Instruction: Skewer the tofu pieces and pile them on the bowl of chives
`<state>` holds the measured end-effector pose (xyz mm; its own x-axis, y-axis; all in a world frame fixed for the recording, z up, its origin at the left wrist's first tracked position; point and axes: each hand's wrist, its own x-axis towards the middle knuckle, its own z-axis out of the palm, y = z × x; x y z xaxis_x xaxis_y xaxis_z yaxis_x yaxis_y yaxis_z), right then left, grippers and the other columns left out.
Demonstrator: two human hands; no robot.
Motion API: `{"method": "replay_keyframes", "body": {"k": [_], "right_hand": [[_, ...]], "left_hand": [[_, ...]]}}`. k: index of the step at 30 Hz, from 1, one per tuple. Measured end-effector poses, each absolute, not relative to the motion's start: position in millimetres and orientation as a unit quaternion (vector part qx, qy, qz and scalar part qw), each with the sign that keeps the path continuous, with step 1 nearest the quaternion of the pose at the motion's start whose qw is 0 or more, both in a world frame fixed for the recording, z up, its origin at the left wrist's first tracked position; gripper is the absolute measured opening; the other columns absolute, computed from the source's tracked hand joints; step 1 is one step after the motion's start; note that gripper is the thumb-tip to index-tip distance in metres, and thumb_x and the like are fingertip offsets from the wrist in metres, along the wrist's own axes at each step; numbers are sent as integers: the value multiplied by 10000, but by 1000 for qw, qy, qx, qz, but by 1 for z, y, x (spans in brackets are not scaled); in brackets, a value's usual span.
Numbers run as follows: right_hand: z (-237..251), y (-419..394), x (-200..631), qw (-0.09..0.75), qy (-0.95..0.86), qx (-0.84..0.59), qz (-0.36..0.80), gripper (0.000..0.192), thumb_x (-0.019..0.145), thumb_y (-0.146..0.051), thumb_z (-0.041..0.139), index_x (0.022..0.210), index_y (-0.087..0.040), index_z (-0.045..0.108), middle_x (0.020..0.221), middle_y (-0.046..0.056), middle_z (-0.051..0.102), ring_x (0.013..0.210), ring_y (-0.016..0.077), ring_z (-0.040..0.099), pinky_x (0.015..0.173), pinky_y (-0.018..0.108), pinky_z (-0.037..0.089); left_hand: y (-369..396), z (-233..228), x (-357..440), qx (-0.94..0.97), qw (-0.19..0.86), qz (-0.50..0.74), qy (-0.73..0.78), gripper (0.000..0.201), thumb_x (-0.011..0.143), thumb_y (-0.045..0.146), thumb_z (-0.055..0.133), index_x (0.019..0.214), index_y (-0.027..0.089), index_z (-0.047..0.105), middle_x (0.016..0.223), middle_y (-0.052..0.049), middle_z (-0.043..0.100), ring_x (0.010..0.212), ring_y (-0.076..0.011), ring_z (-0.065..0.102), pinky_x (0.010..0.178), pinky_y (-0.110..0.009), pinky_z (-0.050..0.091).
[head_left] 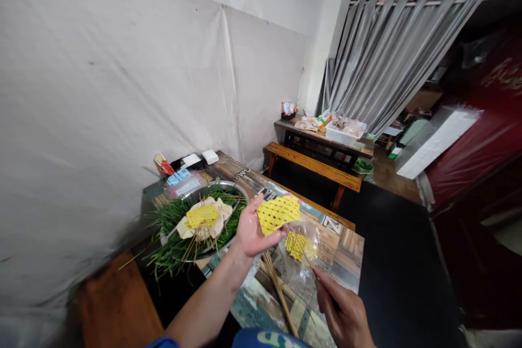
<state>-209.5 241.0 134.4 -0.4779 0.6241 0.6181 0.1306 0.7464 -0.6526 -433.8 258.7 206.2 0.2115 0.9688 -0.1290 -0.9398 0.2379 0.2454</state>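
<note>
On my left hand (pixel 249 231), palm up, rests a thin yellow sheet with a lattice of slits (pixel 278 214); my thumb lies along its near edge and the fingers are mostly hidden beneath it. My right hand (pixel 345 307) pinches a thin wooden skewer (pixel 306 259), whose far end points up toward the sheet. Below, another yellow lattice piece (pixel 294 246) lies on clear plastic (pixel 290 269). A bundle of bare skewers (pixel 278 291) is on the table between my arms. To the left, a metal basin (pixel 243 189) holds green stalks, pale skewered slices and yellow skewered pieces.
Chopsticks and packets (pixel 178 176) stand at the table's (pixel 346 253) wall end, near a white box (pixel 210 157). Beyond are a wooden bench (pixel 312 166) and a second table with a white tub (pixel 346 133). Another bench (pixel 118 304) is at lower left.
</note>
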Motion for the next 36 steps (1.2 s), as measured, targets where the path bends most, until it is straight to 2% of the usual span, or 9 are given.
{"method": "replay_keyframes", "body": {"k": [3, 7, 13, 18, 26, 30, 36], "right_hand": [[131, 241, -209, 455, -810, -234, 286, 428, 822, -77, 467, 1224, -219, 500, 531, -39, 533, 400, 84, 529, 495, 154, 478], [126, 240, -207, 449, -810, -236, 296, 406, 822, -83, 470, 1211, -192, 514, 541, -29, 544, 417, 89, 536, 506, 159, 481], [127, 238, -204, 435, -803, -245, 324, 373, 834, -116, 457, 1192, -185, 537, 525, -28, 530, 393, 88, 497, 497, 158, 475], [130, 238, -201, 419, -805, -245, 341, 365, 853, -135, 423, 1199, -178, 531, 502, -36, 497, 378, 81, 462, 476, 146, 455], [135, 240, -198, 427, -804, -244, 333, 369, 858, -121, 412, 1211, -170, 508, 503, -31, 536, 391, 83, 506, 449, 139, 441], [134, 241, -198, 428, -797, -255, 341, 356, 867, -143, 400, 1201, -156, 523, 483, -34, 502, 390, 90, 504, 492, 157, 469], [124, 242, -195, 420, -795, -260, 353, 371, 871, -157, 394, 1225, -166, 504, 493, -37, 477, 388, 85, 476, 488, 158, 461]], "left_hand": [[263, 204, -428, 30, 758, 624, 189, 516, 832, 313, 447, 1277, 61, 382, 1087, -172, 615, 987, -254, 585, 772, -351, 468], [265, 203, -424, 20, 754, 622, 209, 538, 843, 309, 435, 1289, 23, 346, 1105, -198, 600, 1072, -296, 536, 898, -446, 423], [267, 208, -422, 4, 747, 633, 203, 588, 851, 312, 418, 1312, -26, 281, 1209, -260, 506, 1153, -314, 462, 937, -434, 409], [268, 209, -419, 7, 747, 639, 182, 594, 859, 320, 402, 1314, -37, 268, 1205, -265, 507, 1160, -314, 454, 951, -449, 396], [271, 209, -415, 20, 737, 640, 217, 570, 843, 330, 447, 1281, -20, 344, 1145, -225, 570, 1121, -289, 498, 952, -413, 409], [273, 206, -414, 19, 743, 633, 219, 509, 833, 310, 468, 1236, 3, 414, 1077, -190, 620, 1092, -266, 528, 941, -398, 420], [275, 209, -411, 23, 743, 632, 219, 452, 831, 309, 474, 1186, 29, 477, 1090, -168, 620, 1117, -260, 507, 949, -389, 409]]}}
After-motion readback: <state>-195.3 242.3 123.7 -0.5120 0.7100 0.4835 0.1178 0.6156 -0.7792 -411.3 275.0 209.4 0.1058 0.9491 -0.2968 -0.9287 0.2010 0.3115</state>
